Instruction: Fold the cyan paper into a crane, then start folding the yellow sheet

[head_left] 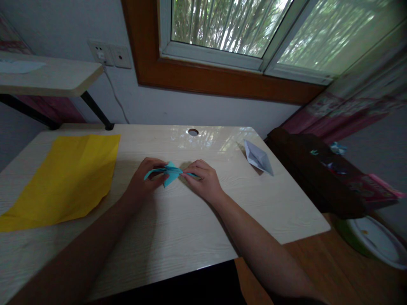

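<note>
Between my hands, just above the middle of the table, is a folded piece of turquoise paper [172,170] with several layers and pointed flaps. My left hand [146,174] pinches its left part, thumb below and fingers above. At its right end, my right hand [203,178] grips a narrow point of the paper between thumb and fingers. One flap sticks up and another hangs down between the two hands. Parts of the folds are hidden behind my fingers.
A yellow paper sheet [70,182] lies on the left of the pale table [190,237]. A folded white paper boat [258,157] sits at the right. Near the back edge is a cable hole [193,132]. A raised shelf [63,80] stands at the back left.
</note>
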`<control>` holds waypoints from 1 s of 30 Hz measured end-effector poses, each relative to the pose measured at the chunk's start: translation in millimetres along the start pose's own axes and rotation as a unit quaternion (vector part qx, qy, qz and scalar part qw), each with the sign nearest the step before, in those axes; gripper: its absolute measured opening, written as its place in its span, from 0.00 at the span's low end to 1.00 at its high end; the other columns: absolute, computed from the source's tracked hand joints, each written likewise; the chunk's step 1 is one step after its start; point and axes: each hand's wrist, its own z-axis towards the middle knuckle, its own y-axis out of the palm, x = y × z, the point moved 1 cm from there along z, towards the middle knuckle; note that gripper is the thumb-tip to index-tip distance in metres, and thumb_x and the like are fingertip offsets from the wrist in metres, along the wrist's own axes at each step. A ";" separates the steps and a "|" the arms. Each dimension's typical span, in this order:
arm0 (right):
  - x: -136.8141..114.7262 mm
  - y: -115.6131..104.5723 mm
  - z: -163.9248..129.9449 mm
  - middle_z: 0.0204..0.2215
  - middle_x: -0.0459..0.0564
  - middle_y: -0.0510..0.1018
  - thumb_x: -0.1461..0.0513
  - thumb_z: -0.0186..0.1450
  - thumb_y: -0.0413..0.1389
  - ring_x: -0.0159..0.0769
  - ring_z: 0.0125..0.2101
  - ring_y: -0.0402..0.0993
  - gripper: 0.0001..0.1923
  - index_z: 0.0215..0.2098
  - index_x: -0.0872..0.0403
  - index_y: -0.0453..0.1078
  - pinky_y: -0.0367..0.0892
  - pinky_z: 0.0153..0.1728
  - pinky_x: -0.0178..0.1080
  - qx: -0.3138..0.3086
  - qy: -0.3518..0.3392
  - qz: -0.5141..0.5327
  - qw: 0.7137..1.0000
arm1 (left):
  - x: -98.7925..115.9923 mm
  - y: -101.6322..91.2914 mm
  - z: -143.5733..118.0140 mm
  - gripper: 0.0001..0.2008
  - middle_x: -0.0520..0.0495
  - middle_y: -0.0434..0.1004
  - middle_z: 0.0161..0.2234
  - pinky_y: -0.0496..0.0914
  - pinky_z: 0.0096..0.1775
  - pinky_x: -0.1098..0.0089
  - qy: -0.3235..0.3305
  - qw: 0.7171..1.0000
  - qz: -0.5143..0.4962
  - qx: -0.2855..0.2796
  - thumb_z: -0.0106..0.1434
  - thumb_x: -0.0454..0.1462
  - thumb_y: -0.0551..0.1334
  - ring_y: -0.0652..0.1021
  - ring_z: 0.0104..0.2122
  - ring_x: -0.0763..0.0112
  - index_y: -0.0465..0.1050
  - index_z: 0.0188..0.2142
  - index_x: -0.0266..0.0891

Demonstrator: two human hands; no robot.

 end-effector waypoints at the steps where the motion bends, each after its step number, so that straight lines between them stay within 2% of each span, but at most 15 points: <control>1: 1.4 0.0 -0.5 0.33 0.51 0.80 0.58 0.69 0.60 0.39 0.36 0.75 0.06 0.37 0.48 0.80 0.70 0.39 0.44 0.009 0.005 0.001 1.000 | 0.1 0.1 0.0 0.16 0.45 0.73 0.49 0.76 0.52 0.59 -0.020 0.999 -0.028 0.009 0.61 0.43 0.71 0.79 0.48 0.63 0.75 0.47 0.44; 5: 6.6 0.7 -1.7 0.33 0.51 0.79 0.59 0.68 0.61 0.39 0.36 0.75 0.05 0.37 0.49 0.80 0.70 0.39 0.43 0.014 0.030 -0.005 0.999 | 4.5 -0.9 1.3 0.19 0.44 0.75 0.52 0.75 0.53 0.57 -0.077 0.994 -0.065 0.030 0.62 0.42 0.69 0.80 0.50 0.62 0.71 0.51 0.42; 12: 8.2 1.7 -1.1 0.32 0.49 0.78 0.62 0.68 0.60 0.36 0.33 0.74 0.05 0.36 0.50 0.79 0.68 0.36 0.39 -0.061 0.063 -0.022 0.996 | 4.3 -3.6 4.4 0.20 0.43 0.76 0.50 0.75 0.51 0.56 -0.084 0.995 -0.026 0.055 0.59 0.39 0.67 0.79 0.49 0.59 0.71 0.51 0.42; 16: 8.6 1.4 -0.6 0.33 0.49 0.78 0.62 0.67 0.61 0.36 0.34 0.75 0.05 0.39 0.50 0.80 0.68 0.37 0.39 -0.063 0.087 -0.019 0.994 | 0.7 -3.7 4.5 0.22 0.43 0.74 0.52 0.74 0.51 0.57 -0.092 0.993 -0.036 0.060 0.58 0.38 0.68 0.78 0.50 0.61 0.70 0.52 0.42; 22: 10.5 2.5 -0.2 0.34 0.48 0.79 0.61 0.66 0.63 0.36 0.34 0.75 0.10 0.46 0.49 0.79 0.68 0.38 0.39 -0.062 0.113 -0.013 0.992 | -6.7 -4.8 5.1 0.26 0.43 0.73 0.52 0.74 0.53 0.57 -0.100 0.990 -0.047 0.091 0.57 0.37 0.69 0.78 0.49 0.62 0.69 0.54 0.44; 26: 8.4 2.0 -0.2 0.36 0.49 0.79 0.60 0.65 0.64 0.37 0.36 0.76 0.11 0.46 0.49 0.78 0.70 0.39 0.40 -0.032 0.099 0.012 0.995 | -8.4 -5.1 5.0 0.26 0.44 0.74 0.50 0.75 0.52 0.56 -0.101 0.988 -0.053 0.107 0.56 0.37 0.69 0.79 0.47 0.62 0.68 0.54 0.44; 30: 7.0 2.9 -0.3 0.38 0.50 0.79 0.61 0.65 0.63 0.37 0.39 0.76 0.09 0.45 0.49 0.78 0.71 0.40 0.40 -0.033 0.079 0.029 0.996 | -4.5 -4.0 4.8 0.25 0.45 0.74 0.49 0.75 0.51 0.57 -0.087 0.990 -0.054 0.096 0.57 0.38 0.69 0.79 0.47 0.63 0.68 0.54 0.44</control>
